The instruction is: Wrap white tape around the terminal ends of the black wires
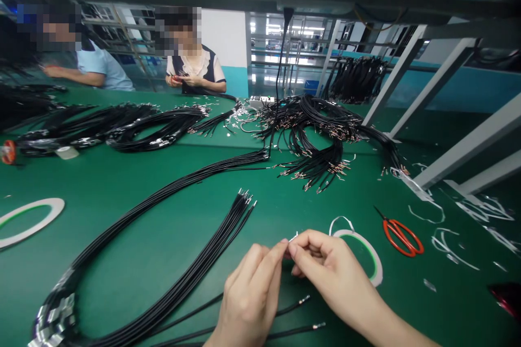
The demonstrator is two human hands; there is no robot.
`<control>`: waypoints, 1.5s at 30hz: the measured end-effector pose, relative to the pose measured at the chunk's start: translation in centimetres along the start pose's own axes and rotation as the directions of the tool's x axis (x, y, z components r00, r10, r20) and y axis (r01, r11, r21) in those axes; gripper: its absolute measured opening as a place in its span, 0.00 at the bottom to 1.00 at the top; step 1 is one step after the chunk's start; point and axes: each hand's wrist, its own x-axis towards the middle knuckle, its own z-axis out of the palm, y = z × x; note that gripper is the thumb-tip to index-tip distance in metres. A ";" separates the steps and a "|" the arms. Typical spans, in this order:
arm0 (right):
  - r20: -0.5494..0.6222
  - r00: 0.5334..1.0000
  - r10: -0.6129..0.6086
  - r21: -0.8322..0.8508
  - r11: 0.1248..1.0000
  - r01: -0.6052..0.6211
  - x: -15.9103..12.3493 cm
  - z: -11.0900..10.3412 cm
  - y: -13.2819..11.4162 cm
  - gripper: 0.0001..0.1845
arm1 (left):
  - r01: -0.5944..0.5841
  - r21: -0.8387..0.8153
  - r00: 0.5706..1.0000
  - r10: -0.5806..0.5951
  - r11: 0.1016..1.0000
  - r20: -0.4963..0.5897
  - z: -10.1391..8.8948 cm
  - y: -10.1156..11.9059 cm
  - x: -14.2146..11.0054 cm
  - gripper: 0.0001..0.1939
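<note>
- Nearest the camera, at bottom centre, two bare hands meet: the left hand [249, 297] and the right hand [336, 276] are together, their fingertips [281, 244] closed on a small metal tip [293, 237]. It is mostly hidden, so whether it joins a wire cannot be told.
- Far left: a white tape ring [30, 222] lies on the green desk [122, 217], with coiled black wire bundles [114, 130] along the upper left of the frame.
- Upper left: a co-worker's arm [69, 73] reaches over the desk; further right, another person's hands [181, 80] work together at the far edge.
- Lower centre: a long bundle of black cables [211, 244] ends in metal pins just left of and above the hands, and two loose black cables [305, 299] with metal ends lie beneath them.
- Centre: a tangled heap of black cables [317, 130] with metal ends lies well beyond the hands.
- Right of the hands: a second tape ring [366, 257] lies close by, then red-handled scissors [401, 237] and white strip offcuts [448, 244].
</note>
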 end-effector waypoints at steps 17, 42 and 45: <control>0.048 0.997 -0.064 -0.073 0.995 0.067 0.3 0.1 0.8 0.13 | 0.639 -0.645 0.696 -0.671 0.419 0.254 0.2 1.1 2.1 0.11; -0.089 0.990 -0.106 0.102 0.988 0.115 0.8 1.1 2.0 0.09 | 0.408 -0.422 0.907 -0.413 0.809 0.086 0.6 -0.5 1.3 0.12; -0.103 0.986 -0.132 0.171 0.974 0.148 0.6 1.4 2.1 0.08 | 0.347 -0.314 0.934 -0.354 0.884 0.035 0.7 -0.5 0.9 0.13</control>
